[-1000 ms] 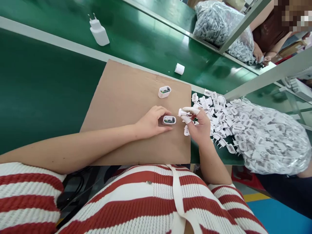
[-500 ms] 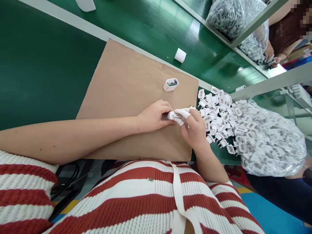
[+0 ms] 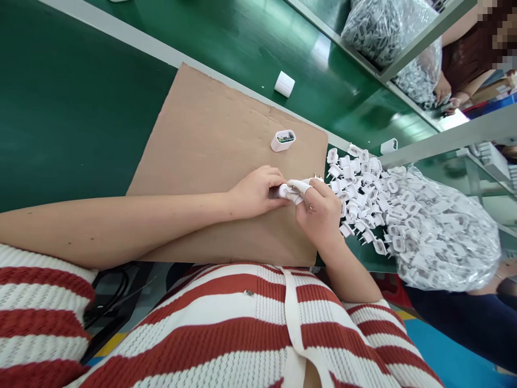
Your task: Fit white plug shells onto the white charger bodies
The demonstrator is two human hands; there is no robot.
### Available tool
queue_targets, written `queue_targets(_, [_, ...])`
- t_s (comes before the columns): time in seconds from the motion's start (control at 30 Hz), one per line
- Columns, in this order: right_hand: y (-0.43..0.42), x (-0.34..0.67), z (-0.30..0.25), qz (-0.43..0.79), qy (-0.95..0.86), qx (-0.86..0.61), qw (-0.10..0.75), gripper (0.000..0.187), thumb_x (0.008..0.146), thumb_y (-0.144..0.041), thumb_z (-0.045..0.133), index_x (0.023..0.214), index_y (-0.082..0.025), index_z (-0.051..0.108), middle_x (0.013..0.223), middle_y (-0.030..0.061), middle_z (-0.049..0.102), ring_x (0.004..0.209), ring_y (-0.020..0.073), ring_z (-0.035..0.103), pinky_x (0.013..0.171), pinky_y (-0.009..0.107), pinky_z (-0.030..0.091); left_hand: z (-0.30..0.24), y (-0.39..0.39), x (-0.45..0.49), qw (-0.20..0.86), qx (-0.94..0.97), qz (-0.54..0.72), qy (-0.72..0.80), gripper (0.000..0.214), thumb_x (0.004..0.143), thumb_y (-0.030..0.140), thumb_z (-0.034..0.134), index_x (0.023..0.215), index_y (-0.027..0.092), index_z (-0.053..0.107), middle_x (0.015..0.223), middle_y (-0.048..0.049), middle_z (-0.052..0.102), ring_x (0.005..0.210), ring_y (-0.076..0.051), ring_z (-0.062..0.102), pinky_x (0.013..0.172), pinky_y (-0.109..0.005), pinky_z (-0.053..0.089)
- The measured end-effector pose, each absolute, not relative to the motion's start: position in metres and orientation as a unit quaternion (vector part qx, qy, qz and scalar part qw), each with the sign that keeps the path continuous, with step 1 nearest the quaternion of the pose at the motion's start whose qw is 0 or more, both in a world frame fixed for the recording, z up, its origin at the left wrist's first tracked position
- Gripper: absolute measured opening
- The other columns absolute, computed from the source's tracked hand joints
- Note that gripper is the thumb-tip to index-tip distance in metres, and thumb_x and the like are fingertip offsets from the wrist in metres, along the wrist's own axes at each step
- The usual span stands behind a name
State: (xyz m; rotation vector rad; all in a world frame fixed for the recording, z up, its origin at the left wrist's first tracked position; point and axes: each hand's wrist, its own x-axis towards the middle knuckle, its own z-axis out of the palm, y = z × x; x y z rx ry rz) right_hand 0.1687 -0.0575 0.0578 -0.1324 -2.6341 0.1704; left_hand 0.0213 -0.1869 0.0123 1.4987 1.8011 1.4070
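Note:
Over the right part of a cardboard sheet, both hands meet on one white charger. My left hand is closed around the charger housing. My right hand, with white covers on some fingers, is closed on the plug cap, whose metal pins point away from me. The fingers hide most of both pieces, so I cannot tell whether they are fully joined. Beyond the hands, an open charger housing stands upright on the cardboard, its circuit parts visible inside.
Right of the cardboard lies a heap of white plug caps, spilling from a clear plastic bag. A white charger and another white piece rest on the green belt. Across it, a co-worker's hands are near another bag.
The white pieces on the green belt have shifted left, and one by the metal post shows more fully. My right fingers have shifted slightly on the plug cap; my left hand stays put.

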Motion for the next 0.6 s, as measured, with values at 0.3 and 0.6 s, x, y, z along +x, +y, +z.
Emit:
queue_targets(0.3, [-0.060,0.167,0.055,0.083,-0.968,-0.093,0.219,0.030,0.083,-0.008,0.055,0.102,-0.021,0.072,0.086,0.0050,0.066,0.076,0.0200,0.062,0.065,0.030,0.044,0.009,-0.184,0.023,0.192,0.526,0.494,0.665,0.025,0.086,0.044,0.070,0.089,0.019,0.070,0.089,-0.0059,0.068,0.089,-0.025,0.061,0.088,-0.039,0.049])
queue_targets(0.6, [-0.003,0.197,0.067,0.260,-0.926,-0.212,0.175,0.053,0.095,-0.038,0.061,0.147,-0.029,0.056,0.120,0.0077,0.072,0.112,0.0282,0.066,0.093,0.042,0.052,0.060,-0.193,-0.013,0.168,0.421,0.524,0.721,0.036,0.081,0.040,0.081,0.109,0.020,0.072,0.102,-0.0022,0.074,0.089,-0.021,0.065,0.077,-0.033,0.049])
